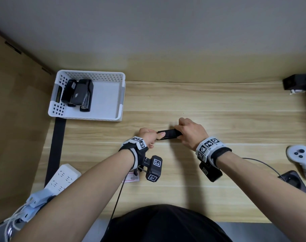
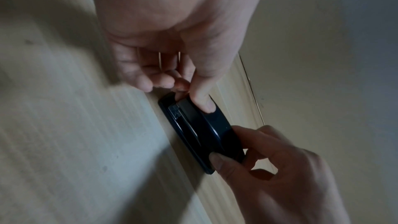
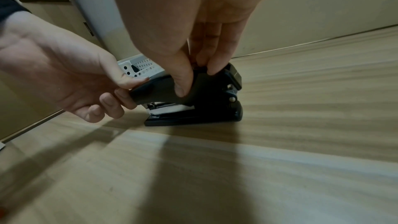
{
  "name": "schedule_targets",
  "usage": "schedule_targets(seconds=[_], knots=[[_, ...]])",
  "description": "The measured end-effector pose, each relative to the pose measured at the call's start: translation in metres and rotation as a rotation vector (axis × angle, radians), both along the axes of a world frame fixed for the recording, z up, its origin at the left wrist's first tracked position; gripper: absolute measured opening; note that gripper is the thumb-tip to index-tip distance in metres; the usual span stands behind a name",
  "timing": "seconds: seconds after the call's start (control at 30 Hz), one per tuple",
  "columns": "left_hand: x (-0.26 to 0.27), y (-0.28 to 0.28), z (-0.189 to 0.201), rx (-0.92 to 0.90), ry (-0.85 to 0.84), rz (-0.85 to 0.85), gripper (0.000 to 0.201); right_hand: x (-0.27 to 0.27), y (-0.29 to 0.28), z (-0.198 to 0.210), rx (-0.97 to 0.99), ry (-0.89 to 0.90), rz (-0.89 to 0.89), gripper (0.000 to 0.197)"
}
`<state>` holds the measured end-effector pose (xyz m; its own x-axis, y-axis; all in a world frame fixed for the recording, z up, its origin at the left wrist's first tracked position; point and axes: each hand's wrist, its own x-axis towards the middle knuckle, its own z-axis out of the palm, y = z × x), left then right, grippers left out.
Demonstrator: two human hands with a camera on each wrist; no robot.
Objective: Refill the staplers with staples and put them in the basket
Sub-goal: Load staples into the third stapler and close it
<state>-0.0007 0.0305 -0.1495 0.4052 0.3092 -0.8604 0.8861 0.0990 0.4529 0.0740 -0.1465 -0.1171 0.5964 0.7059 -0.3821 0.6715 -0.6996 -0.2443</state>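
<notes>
On desk (image 1: 218, 105), left hand (image 1: 148, 137) and right hand (image 1: 192, 132) both gripping black stapler (image 1: 168, 133)

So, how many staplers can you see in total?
3. Two staplers lie side by side in the white basket; one stapler is on the desk, gripped by left hand and right hand. More may be hidden.

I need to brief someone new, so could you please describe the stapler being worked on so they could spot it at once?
Find the wooden desk; near its middle, both hands meet. Between them lies a black stapler, gripped by the left hand and right hand. Unlike the staplers in the white basket, it sits on the desk.
</notes>
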Motion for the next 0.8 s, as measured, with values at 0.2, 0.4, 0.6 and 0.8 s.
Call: schedule_targets(seconds=[0.2, 0.4, 0.6, 0.8], knots=[[0.001, 0.001, 0.005, 0.049, 0.03, -0.07, 0.028, -0.002, -0.006, -0.004, 0.066, 0.022, -0.053, 0.025], [-0.007, 0.004, 0.02, 0.199, -0.019, -0.239, 0.06, 0.0, -0.011, -0.004, 0.124, 0.078, -0.115, 0.031], [-0.018, 0.014, 0.033, 0.268, -0.028, -0.422, 0.051, 0.0, -0.015, -0.004, 0.149, 0.092, -0.139, 0.033], [-0.037, 0.034, 0.023, 0.537, -0.192, -0.759, 0.029, -0.007, -0.02, -0.008, 0.161, 0.062, -0.16, 0.032]])
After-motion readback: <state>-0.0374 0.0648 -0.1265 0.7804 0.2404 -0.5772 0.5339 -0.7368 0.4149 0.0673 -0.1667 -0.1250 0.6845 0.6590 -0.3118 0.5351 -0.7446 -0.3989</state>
